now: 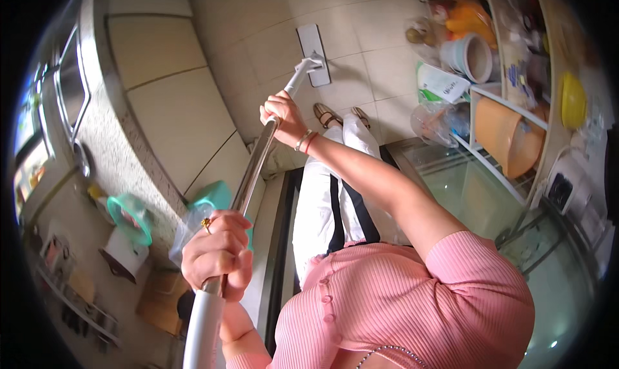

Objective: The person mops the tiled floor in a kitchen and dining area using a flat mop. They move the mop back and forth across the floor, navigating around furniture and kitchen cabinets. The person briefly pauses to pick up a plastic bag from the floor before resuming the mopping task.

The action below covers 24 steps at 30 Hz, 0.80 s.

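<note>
A flat mop runs from the lower edge up to the tiled floor (264, 53), its metal pole (253, 172) slanting away from me. Near the top of the pole, just above a white grip (205, 330), my left hand (219, 253) is closed round it; a ring shows on one finger. Farther down the pole my right hand (285, 117) also wraps it, with a bracelet and a red string at the wrist. The flat grey mop head (311, 39) lies on the tiles beyond my sandals (327, 115), joined to the pole by a white hinge.
Cabinets (171, 104) under a speckled counter (122, 111) line the left. To the right stands an open shelf (541, 46) with a tub (477, 56), an orange container (509, 137) and bags. A glass sliding door (458, 188) is beside me; a dark door track (282, 259) runs past my legs.
</note>
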Tool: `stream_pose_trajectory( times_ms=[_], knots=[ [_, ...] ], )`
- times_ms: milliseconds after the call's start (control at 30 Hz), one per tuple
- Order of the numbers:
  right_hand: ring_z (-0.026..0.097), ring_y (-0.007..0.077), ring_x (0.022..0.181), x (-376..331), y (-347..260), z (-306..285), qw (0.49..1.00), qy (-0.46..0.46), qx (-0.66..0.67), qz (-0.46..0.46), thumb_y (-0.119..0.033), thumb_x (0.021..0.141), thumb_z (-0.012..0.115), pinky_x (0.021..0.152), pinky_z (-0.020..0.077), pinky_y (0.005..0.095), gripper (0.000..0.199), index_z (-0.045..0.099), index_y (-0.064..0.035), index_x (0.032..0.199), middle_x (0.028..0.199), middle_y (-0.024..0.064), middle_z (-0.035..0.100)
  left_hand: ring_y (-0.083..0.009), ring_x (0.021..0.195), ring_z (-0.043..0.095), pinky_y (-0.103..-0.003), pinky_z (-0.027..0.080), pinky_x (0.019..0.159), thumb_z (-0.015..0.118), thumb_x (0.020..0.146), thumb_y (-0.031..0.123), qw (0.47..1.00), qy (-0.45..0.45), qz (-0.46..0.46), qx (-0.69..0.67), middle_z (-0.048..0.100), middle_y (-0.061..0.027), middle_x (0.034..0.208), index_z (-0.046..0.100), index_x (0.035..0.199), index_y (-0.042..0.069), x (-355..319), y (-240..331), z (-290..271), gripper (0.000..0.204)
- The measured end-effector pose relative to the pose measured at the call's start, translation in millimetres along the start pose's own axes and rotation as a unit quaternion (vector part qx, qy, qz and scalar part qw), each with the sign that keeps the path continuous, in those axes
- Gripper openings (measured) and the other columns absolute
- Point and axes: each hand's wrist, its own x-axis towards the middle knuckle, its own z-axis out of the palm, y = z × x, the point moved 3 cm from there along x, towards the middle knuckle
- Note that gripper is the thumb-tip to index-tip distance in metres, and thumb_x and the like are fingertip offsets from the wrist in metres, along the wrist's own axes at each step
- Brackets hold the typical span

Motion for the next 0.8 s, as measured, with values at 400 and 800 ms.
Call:
stream_pose_trajectory(
  times_ms=[400,800],
  knots=[
    [0.053,0.0263,0.069,10.7,-19.6,13.0,0.969,-0.183,-0.056,-0.156,-0.005,0.079,0.065,0.066,0.0445,0.0359,0.023,0.047,-0.0073,0.064,0.065,0.0078,0.05,-0.0202,0.051,0.047,-0.038,0.053,0.063,0.066,0.066,-0.009,0.994,0.108,0.027,-0.023,0.042,-0.0038,0.055,0.036,0.053,0.006,-44.9,-1.4,-9.6,0.036],
    [0.048,0.0271,0.068,65.0,36.3,13.1,0.95,-0.225,-0.153,-0.155,-0.004,0.074,0.064,0.064,0.0424,0.0367,0.021,0.047,-0.007,0.062,0.064,0.0069,0.048,-0.02,0.05,0.046,-0.042,0.051,0.063,0.051,0.077,-0.012,0.961,0.264,0.034,-0.072,0.046,-0.008,0.055,0.031,0.059,0.005,-43.5,-83.7,-21.1,0.032]
  ],
)
